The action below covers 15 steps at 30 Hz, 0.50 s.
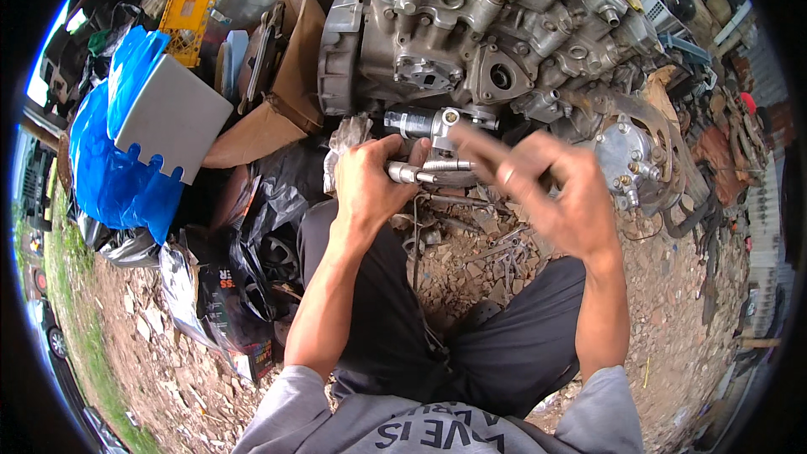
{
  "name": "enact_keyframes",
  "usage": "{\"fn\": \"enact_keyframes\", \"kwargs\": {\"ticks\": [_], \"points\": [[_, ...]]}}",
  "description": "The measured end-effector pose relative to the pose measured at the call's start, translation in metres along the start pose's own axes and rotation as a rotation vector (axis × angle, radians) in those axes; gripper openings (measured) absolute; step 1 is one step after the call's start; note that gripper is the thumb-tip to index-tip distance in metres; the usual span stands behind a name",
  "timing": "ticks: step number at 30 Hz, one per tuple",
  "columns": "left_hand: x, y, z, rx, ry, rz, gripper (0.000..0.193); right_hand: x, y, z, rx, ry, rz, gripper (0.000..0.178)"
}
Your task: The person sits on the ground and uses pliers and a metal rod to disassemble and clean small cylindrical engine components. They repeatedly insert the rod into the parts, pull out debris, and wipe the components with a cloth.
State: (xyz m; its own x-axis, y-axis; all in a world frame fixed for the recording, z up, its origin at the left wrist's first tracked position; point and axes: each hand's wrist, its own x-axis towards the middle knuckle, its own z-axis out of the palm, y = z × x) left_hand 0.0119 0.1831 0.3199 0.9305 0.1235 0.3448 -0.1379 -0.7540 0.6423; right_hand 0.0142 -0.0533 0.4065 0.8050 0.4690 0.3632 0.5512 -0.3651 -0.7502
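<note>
My left hand (370,178) is closed round a short, stepped metal rod (411,173), its narrow end sticking out to the right. Motion smears my right hand (559,189), which hovers to the right of the rod with a ring on one finger. Whether its blurred fingers hold anything cannot be made out. Just beyond both hands lies a black cylinder with a silver band (408,123), joined to a silver metal housing (445,124). Behind it stands a large grey metal engine block (454,34) with ports, bolts and a triangular flange.
A round metal cover with fittings (624,155) lies at the right. Several wrenches (508,254) are scattered on the stony ground between my legs. To the left are a cardboard box (294,67), a blue plastic bag (101,151), a grey panel (172,118) and a yellow crate (189,13).
</note>
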Motion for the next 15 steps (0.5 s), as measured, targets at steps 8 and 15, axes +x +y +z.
{"fn": "enact_keyframes", "kwargs": {"ticks": [8,15], "points": [[-0.002,0.004,0.006,0.029,0.124,0.109,0.045,0.005,0.034,0.026,-0.036,0.013,-0.13,0.012],[0.0,0.004,0.005,-0.009,0.085,0.03,0.046,0.001,0.059,0.056,-0.181,-0.097,0.162,0.019]]}}
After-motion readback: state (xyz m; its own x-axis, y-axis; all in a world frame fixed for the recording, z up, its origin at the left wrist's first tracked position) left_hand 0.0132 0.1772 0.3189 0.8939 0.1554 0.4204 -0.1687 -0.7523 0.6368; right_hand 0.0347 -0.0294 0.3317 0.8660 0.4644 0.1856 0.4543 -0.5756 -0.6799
